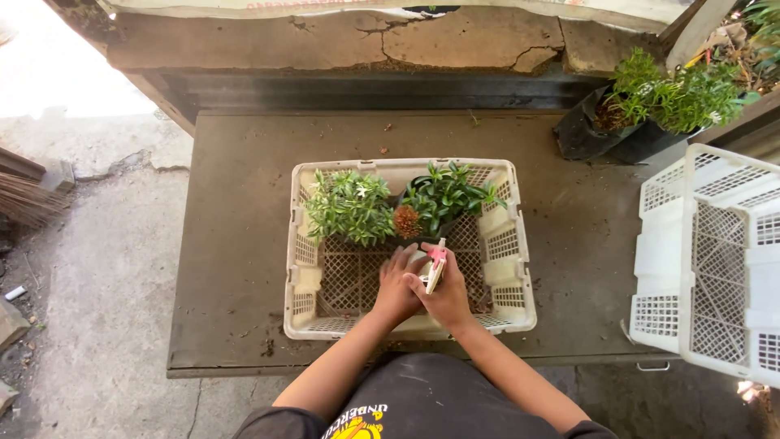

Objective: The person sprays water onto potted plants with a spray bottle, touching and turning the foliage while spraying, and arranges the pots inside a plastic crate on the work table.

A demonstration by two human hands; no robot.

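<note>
A cream plastic crate (pixel 508 244) sits on a dark table (pixel 236 244). At its far side stand two potted plants: a light green one (pixel 349 207) on the left and a darker green one (pixel 447 195) on the right, with a brown spiky flower head (pixel 406 221) between them. My left hand (pixel 396 286) and my right hand (pixel 447 294) are together inside the crate's near half, both closed around a small white object (pixel 424 268). A white and pink tag (pixel 437 262) sticks up from between my hands.
A second white crate (pixel 715 260) stands on its side at the right. Black bags with green plants (pixel 650 110) sit at the table's far right corner. A cracked concrete ledge (pixel 341 41) runs behind the table. Concrete ground and a broom (pixel 28 199) lie left.
</note>
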